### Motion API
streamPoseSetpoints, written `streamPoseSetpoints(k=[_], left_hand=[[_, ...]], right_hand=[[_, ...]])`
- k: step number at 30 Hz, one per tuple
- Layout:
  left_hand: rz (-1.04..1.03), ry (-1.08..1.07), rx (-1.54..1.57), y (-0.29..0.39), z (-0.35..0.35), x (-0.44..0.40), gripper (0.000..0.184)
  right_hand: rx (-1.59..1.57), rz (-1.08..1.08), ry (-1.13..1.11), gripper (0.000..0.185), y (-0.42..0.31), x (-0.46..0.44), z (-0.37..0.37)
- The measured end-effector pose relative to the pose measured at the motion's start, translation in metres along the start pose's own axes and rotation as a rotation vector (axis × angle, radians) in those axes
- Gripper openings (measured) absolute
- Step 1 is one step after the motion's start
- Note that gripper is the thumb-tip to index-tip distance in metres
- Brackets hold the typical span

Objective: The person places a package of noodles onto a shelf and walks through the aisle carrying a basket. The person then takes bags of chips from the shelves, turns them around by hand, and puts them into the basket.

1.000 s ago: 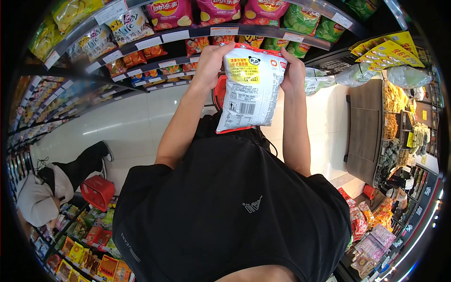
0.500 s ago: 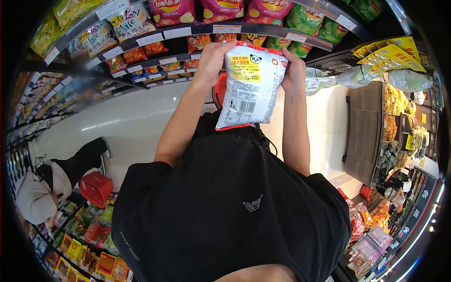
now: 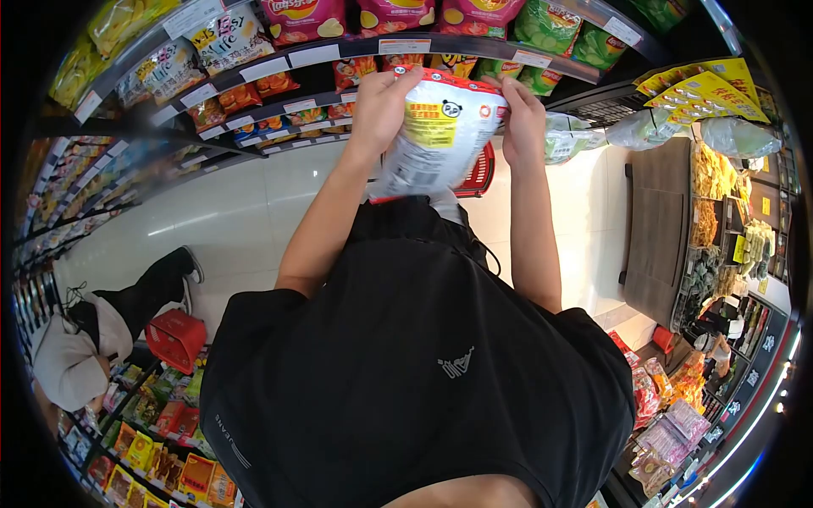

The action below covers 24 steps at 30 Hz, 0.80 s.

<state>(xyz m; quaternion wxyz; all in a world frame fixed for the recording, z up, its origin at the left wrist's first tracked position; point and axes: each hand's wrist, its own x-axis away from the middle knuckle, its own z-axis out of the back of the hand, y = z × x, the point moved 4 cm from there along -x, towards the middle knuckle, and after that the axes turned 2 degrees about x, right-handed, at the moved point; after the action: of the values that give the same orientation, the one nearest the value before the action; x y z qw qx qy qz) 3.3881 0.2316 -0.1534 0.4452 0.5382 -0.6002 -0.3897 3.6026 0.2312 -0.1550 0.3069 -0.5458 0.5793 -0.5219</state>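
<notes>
A silver-white snack bag [image 3: 436,140] with a red top edge, a yellow text panel and a panda logo hangs in front of my chest. Its printed side with the barcode faces me, and its lower part is smeared by motion. My left hand [image 3: 381,110] is closed on the bag's top left corner. At the top right corner, my right hand [image 3: 523,114] pinches the edge between thumb and fingers. Below and behind the bag, part of a red shopping basket [image 3: 481,173] shows.
Ahead, a shelf holds several pink chip bags [image 3: 394,15] and green chip bags [image 3: 549,25]. A wooden display stand [image 3: 656,229] is to the right. At left, another person [image 3: 72,368] is beside a red basket [image 3: 175,339] near packaged-food shelves.
The bag has tilted, its lower end swinging left and toward my body. Both hands keep hold of the top corners. The basket behind now shows on the bag's right instead of its left.
</notes>
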Motion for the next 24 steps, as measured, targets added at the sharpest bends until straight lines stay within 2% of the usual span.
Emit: streamPoseSetpoints(k=[1,2,3,5,6,7,9,11,12,13,14,15,16,17,19,20,22,23,24], left_hand=[[-0.127,0.059,-0.115,0.003,0.003,0.0,0.035],[-0.127,0.057,-0.116,0.001,0.004,0.0,0.035],[-0.206,0.136,-0.193,0.011,0.005,0.003,0.035],[-0.285,0.217,-0.271,0.022,0.005,0.005,0.036],[-0.324,0.26,-0.301,0.025,0.005,0.006,0.036],[-0.364,0.302,-0.33,0.03,0.004,0.006,0.036],[-0.305,0.252,-0.341,0.037,-0.005,0.01,0.034],[-0.247,0.199,-0.35,0.038,-0.018,0.017,0.032],[-0.274,0.036,-0.296,0.038,-0.033,0.022,0.032],[-0.298,-0.129,-0.241,0.04,-0.044,0.028,0.035],[-0.301,-0.135,-0.238,0.044,-0.045,0.034,0.035],[-0.266,-0.296,-0.074,0.058,-0.05,0.041,0.038],[-0.228,-0.458,0.092,0.068,-0.054,0.047,0.043],[-0.199,-0.517,0.163,0.074,-0.051,0.048,0.045],[-0.265,-0.44,0.175,0.075,-0.039,0.039,0.036],[-0.267,-0.453,0.184,0.068,-0.035,0.033,0.036],[-0.353,-0.306,-0.083,0.048,-0.028,0.023,0.04],[-0.355,-0.314,-0.078,0.039,-0.03,0.024,0.04],[-0.236,-0.367,-0.065,0.029,-0.033,0.028,0.044]], right_hand=[[0.163,0.099,0.034,0.034,-0.001,0.003,0.002],[0.259,0.177,0.081,0.048,0.003,0.006,0.007],[0.259,0.177,0.082,0.048,0.006,0.01,0.009],[0.344,0.325,-0.052,0.062,0.007,0.024,0.006],[0.404,0.267,-0.141,0.086,0.007,0.034,-0.001],[0.403,0.268,-0.141,0.086,0.01,0.041,-0.006],[0.52,0.268,-0.263,0.104,0.023,0.052,-0.02],[0.327,0.273,-0.392,0.114,0.039,0.051,-0.028],[0.294,0.232,-0.337,0.106,0.044,0.047,-0.024],[0.296,0.236,-0.332,0.106,0.046,0.044,-0.02],[-0.018,0.123,-0.366,0.1,0.048,0.041,-0.013],[-0.33,0.01,-0.394,0.095,0.049,0.039,-0.009],[-0.41,-0.068,-0.343,0.076,0.049,0.04,-0.008],[-0.468,-0.114,-0.356,0.067,0.045,0.045,-0.005],[-1.091,0.059,-1.192,0.066,0.033,0.038,-0.014],[-1.079,0.07,-1.187,0.066,0.035,0.036,-0.007],[-1.032,-0.023,-1.023,0.062,0.03,0.039,-0.007],[-1.011,-0.068,-0.941,0.06,0.027,0.042,-0.008],[-0.992,-0.112,-0.859,0.058,0.024,0.047,-0.011]])
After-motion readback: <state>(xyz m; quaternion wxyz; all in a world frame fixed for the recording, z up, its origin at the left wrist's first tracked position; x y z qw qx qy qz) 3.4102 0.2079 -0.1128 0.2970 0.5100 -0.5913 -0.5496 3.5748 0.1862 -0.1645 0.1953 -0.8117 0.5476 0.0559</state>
